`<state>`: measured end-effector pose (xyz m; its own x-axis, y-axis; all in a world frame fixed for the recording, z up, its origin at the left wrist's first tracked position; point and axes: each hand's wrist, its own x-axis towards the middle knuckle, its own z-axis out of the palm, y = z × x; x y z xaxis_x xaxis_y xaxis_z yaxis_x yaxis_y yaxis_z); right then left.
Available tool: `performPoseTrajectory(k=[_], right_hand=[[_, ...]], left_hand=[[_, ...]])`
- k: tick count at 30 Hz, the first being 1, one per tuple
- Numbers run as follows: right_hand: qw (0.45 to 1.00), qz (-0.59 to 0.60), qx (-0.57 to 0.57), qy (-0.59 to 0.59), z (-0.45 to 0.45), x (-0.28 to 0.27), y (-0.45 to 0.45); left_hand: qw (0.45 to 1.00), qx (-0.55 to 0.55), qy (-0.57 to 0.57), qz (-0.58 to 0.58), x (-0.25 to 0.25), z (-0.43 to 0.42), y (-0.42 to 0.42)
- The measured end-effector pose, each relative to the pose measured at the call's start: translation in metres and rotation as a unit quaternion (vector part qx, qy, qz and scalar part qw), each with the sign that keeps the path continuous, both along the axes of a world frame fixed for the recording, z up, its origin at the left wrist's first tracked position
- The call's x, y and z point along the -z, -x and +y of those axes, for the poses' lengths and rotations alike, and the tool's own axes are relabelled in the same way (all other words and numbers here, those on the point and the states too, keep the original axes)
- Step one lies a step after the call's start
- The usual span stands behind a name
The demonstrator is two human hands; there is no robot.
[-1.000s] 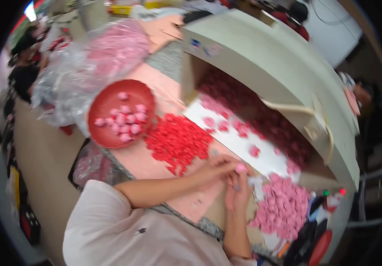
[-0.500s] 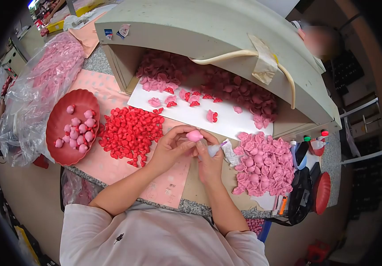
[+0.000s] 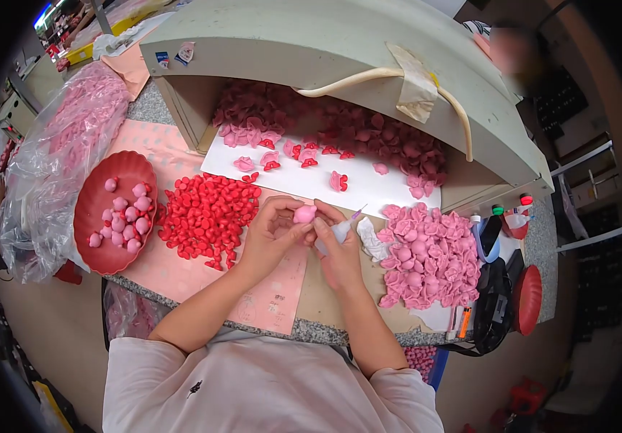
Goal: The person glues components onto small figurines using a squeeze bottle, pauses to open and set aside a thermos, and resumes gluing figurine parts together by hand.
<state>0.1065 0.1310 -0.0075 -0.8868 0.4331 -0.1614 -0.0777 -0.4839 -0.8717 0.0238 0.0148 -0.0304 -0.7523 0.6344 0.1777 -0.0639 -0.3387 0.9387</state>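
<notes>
A small round pink piece (image 3: 304, 214) is pinched between the fingers of my left hand (image 3: 268, 234). My right hand (image 3: 340, 258) is closed on a translucent squeeze bottle with a thin purple tip (image 3: 342, 229), which points up and to the right; its fingertips also reach the pink piece. Left of my hands lies a heap of small red pieces (image 3: 206, 219). A heap of pink petal-like pieces (image 3: 430, 256) is to the right, with a crumpled white tissue (image 3: 372, 239) beside it. Farther left, a red scalloped bowl (image 3: 94, 184) holds several pink balls.
A grey-white hooded box (image 3: 268, 43) stands behind my hands, with pink and red pieces on a white sheet (image 3: 228, 159) inside. A plastic bag (image 3: 58, 159) lies at left. Bottles, an orange pen (image 3: 464, 322) and a black bag (image 3: 495, 307) are at right. Another person is at upper right.
The view has swung to the right since the first frame and steadied. Both hands still hold the pink piece and bottle close together; the bottle's tip now points more upward than half a second ago.
</notes>
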Motion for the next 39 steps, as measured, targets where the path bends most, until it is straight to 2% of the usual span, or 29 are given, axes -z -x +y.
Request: performPoseTrajectory(k=[2, 4, 5, 8, 11, 14, 24, 39], right_hand=[[0.999, -0.013, -0.021, 0.026, 0.003, 0.002, 0.000], [0.998, -0.025, -0.040, 0.052, 0.007, 0.003, 0.000], [0.998, -0.027, -0.041, 0.039, 0.009, 0.002, -0.001], [0.999, -0.032, -0.026, 0.025, 0.014, -0.004, -0.001], [0.999, -0.045, -0.022, 0.007, 0.019, -0.002, -0.003], [0.998, -0.051, -0.042, -0.017, 0.022, -0.001, -0.003], [0.992, -0.061, -0.063, -0.087, 0.024, 0.007, -0.004], [0.996, -0.048, -0.053, -0.060, 0.019, 0.010, -0.002]], left_hand=[[1.000, -0.016, 0.020, 0.013, -0.002, -0.001, 0.000], [0.983, -0.050, 0.108, 0.141, -0.012, -0.002, -0.001], [0.983, -0.047, 0.110, 0.140, -0.013, -0.001, -0.003], [0.992, -0.045, 0.069, 0.097, -0.012, 0.001, -0.004], [0.993, 0.055, 0.036, -0.094, -0.018, -0.003, 0.007], [0.982, 0.080, 0.060, -0.158, -0.018, -0.006, 0.014], [0.968, 0.105, 0.067, -0.217, -0.018, -0.009, 0.018], [0.976, 0.094, 0.102, -0.167, -0.017, -0.008, 0.018]])
